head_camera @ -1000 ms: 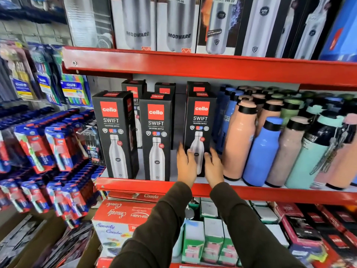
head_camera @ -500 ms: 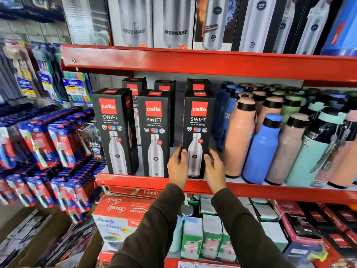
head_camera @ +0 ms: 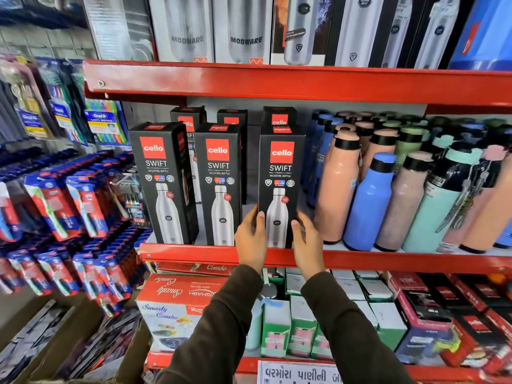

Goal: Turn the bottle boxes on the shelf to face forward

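Three black Cello Swift bottle boxes stand in a front row on the red middle shelf [head_camera: 194, 252]. The left box [head_camera: 162, 184] is turned slightly, showing its right side. The middle box [head_camera: 220, 187] faces front. The right box [head_camera: 281, 178] faces front, gripped low down between both hands. My left hand [head_camera: 250, 239] presses its left edge and my right hand [head_camera: 306, 242] its right edge. More of the same boxes [head_camera: 279, 117] stand in a back row behind.
Several loose pink, blue and green bottles [head_camera: 370, 200] crowd the shelf right of the boxes. Steel bottle boxes [head_camera: 246, 29] fill the shelf above. Toothbrush packs [head_camera: 83, 206] hang at the left. Combo boxes [head_camera: 180, 303] and small cartons sit on the shelf below.
Both hands rose from the shelf edge to clasp the sides of the right box. That box now stands square to the front at the shelf's lip.
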Motion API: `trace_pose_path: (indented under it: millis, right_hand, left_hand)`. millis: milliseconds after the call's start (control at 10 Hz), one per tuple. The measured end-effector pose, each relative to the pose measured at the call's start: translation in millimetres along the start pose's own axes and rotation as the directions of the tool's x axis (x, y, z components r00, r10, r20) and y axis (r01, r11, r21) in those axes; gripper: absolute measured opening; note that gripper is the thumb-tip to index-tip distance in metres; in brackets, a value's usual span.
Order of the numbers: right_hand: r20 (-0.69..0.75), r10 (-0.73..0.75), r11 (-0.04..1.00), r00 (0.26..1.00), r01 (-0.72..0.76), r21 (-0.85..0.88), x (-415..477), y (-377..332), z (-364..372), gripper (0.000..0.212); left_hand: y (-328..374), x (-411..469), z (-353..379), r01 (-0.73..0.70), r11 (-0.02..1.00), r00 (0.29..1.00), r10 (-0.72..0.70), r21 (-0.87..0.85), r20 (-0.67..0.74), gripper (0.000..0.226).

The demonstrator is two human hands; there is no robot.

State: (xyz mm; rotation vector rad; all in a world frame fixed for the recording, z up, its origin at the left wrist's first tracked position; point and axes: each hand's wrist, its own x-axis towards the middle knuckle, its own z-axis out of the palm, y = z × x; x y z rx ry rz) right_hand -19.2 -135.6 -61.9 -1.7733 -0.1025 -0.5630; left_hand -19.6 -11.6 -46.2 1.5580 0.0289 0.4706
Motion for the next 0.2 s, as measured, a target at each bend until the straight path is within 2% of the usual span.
trace_pose_path:
  millis: [100, 200]
  right_hand:
    - [0.033, -0.004, 1.000, 0.999, 0.004, 0.002, -4, -14, -4, 0.037]
    - [-0.078, -0.040, 0.991, 0.996, 0.049, 0.125, -1, -41, -27, 0.035]
  left_hand:
    - [16, -4, -1, 0.020, 1.000, 1.000, -0.019, -0.017, 0.022, 0.044]
    - [29, -14, -1, -0.076, 0.995, 0.997, 0.077, -0.059, 0.021, 0.055]
